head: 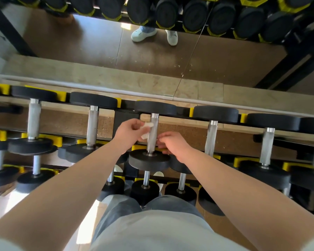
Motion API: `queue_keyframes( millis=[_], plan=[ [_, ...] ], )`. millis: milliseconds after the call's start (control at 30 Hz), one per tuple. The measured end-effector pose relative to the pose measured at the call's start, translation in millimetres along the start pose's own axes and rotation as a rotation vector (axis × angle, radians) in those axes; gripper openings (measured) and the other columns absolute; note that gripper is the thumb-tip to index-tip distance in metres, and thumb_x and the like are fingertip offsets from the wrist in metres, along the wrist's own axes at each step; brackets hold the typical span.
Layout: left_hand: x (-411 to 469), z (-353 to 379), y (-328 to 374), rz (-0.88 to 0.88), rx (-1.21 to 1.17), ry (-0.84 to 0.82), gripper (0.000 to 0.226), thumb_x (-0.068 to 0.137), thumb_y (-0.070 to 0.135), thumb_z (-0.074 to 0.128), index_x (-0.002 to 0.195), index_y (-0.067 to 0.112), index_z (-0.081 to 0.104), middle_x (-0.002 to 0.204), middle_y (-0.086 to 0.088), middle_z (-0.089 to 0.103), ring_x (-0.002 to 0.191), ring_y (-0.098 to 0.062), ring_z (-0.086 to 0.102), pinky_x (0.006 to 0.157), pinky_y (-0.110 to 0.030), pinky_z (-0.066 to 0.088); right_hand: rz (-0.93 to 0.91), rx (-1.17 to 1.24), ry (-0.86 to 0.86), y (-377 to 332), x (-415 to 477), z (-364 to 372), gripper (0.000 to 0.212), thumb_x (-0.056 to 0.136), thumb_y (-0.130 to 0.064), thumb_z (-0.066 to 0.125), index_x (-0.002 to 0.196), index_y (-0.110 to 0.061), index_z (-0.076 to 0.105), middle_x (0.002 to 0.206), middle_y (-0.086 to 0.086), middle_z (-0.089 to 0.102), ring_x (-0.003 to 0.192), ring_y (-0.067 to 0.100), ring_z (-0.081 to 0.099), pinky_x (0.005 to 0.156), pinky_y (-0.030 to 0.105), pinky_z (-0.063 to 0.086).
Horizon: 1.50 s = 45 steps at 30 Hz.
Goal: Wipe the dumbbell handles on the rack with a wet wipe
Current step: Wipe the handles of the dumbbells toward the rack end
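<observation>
The left hand (129, 134) pinches a crumpled white wet wipe (147, 129) in curled fingers, holding it against the left side of the middle dumbbell's handle (151, 142) on the rack (126, 117), toward its far end. The right hand (174, 144) sits just right of the handle's near end, fingers loosely bent toward it. Whether they grip it cannot be told.

No text, label, brand or number can be read anywhere on the dumbbells (150, 142).
</observation>
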<state>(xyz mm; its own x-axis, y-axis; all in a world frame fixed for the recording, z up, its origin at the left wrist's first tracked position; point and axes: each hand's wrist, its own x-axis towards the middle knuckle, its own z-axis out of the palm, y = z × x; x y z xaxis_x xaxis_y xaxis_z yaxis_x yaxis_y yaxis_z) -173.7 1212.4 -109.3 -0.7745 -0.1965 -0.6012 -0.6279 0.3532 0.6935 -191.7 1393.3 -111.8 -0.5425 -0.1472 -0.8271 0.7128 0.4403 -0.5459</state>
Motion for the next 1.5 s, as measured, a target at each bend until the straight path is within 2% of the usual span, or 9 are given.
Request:
queue_keyframes(
  millis=[100, 300, 467, 633, 800, 1000, 1133, 1300, 1500],
  plan=[
    [7.6, -1.0, 21.5, 0.035, 0.012, 0.112, 0.03, 0.092, 0.037, 0.074, 0.116, 0.021, 0.068, 0.106, 0.005, 0.07, 0.097, -0.015, 0.067, 0.083, -0.029, 0.052, -0.024, 0.022, 0.005, 1.6, -1.7, -4.7, 0.02, 0.1, -0.008, 0.058, 0.11, -0.022, 0.068, 0.111, 0.006, 0.072, 0.103, 0.021, 0.07, 0.085, 0.034, 0.06],
    [-0.6, 9.2, 24.1, 0.161, 0.363, 0.097, 0.032, 0.094, 0.036, 0.072, 0.121, 0.018, 0.071, 0.114, 0.003, 0.069, 0.096, -0.01, 0.058, 0.084, -0.025, 0.046, -0.038, 0.035, 0.014, 6.7, -5.1, -7.8, 0.021, 0.102, -0.009, 0.056, 0.114, -0.02, 0.069, 0.11, 0.004, 0.072, 0.1, 0.018, 0.069, 0.082, 0.03, 0.059],
    [-17.9, 8.7, 23.1, 0.225, 0.72, -0.195, 0.024, 0.093, 0.037, 0.072, 0.111, 0.023, 0.076, 0.113, 0.004, 0.071, 0.092, -0.01, 0.063, 0.084, -0.023, 0.048, -0.038, -0.027, 0.022, 9.9, -3.3, 0.9, 0.02, 0.102, -0.011, 0.057, 0.117, -0.021, 0.066, 0.113, 0.003, 0.071, 0.099, 0.018, 0.069, 0.083, 0.03, 0.058],
    [-28.1, 18.6, 12.8, 0.233, 0.868, -0.314, 0.027, 0.096, 0.047, 0.064, 0.106, 0.028, 0.08, 0.113, 0.007, 0.073, 0.1, -0.015, 0.067, 0.089, -0.025, 0.051, -0.122, -0.141, 0.05, 13.7, -4.5, 8.3, 0.016, 0.1, -0.015, 0.06, 0.105, -0.029, 0.066, 0.116, 0.0, 0.068, 0.107, 0.018, 0.065, 0.1, 0.043, 0.055],
    [-25.3, 13.3, 3.0, 0.056, 0.353, -0.12, 0.025, 0.094, 0.033, 0.071, 0.117, 0.024, 0.073, 0.102, 0.009, 0.071, 0.088, -0.007, 0.066, 0.074, -0.022, 0.051, -0.38, -0.183, 0.097, 14.4, -10.7, 7.1, 0.015, 0.099, -0.017, 0.063, 0.105, -0.03, 0.067, 0.101, -0.012, 0.067, 0.096, 0.006, 0.064, 0.091, 0.029, 0.055],
    [-22.6, 8.3, 15.8, 0.007, -0.258, -0.047, 0.025, 0.093, 0.01, 0.072, 0.112, 0.026, 0.067, 0.106, 0.001, 0.074, 0.093, -0.012, 0.074, 0.083, -0.027, 0.062, -0.517, -0.185, 0.136, -9.2, -12.8, 2.5, 0.015, 0.092, -0.019, 0.074, 0.104, -0.025, 0.067, 0.101, -0.01, 0.067, 0.092, 0.003, 0.064, 0.076, 0.014, 0.05],
    [-13.3, 11.2, 19.1, -0.092, -0.311, 0.038, 0.019, 0.092, 0.018, 0.075, 0.11, 0.017, 0.068, 0.097, -0.003, 0.075, 0.084, -0.015, 0.076, 0.076, -0.027, 0.063, -0.525, -0.182, 0.217, -17.8, -8.8, 6.5, 0.016, 0.093, -0.018, 0.073, 0.107, -0.024, 0.066, 0.099, -0.008, 0.066, 0.089, 0.005, 0.063, 0.073, 0.014, 0.049],
    [-10.3, 18.3, 6.3, -0.198, -0.193, -0.039, 0.029, 0.102, 0.015, 0.056, 0.129, 0.022, 0.064, 0.116, -0.003, 0.071, 0.098, -0.017, 0.071, 0.083, -0.03, 0.06, -0.614, -0.371, 0.387, -7.3, -9.6, 18.3, 0.033, 0.099, -0.018, 0.066, 0.131, -0.02, 0.065, 0.117, -0.002, 0.065, 0.101, 0.009, 0.061, 0.086, 0.017, 0.051],
    [-11.7, 18.9, -14.0, -0.253, -0.051, -0.214, 0.038, 0.102, 0.011, 0.053, 0.137, 0.023, 0.061, 0.115, -0.004, 0.072, 0.103, -0.02, 0.071, 0.097, -0.04, 0.058, -0.7, -0.821, -0.011, 19.0, -13.5, 8.8, 0.023, 0.094, -0.014, 0.071, 0.116, -0.017, 0.075, 0.115, 0.001, 0.068, 0.104, 0.014, 0.063, 0.097, 0.032, 0.053]
  ],
)
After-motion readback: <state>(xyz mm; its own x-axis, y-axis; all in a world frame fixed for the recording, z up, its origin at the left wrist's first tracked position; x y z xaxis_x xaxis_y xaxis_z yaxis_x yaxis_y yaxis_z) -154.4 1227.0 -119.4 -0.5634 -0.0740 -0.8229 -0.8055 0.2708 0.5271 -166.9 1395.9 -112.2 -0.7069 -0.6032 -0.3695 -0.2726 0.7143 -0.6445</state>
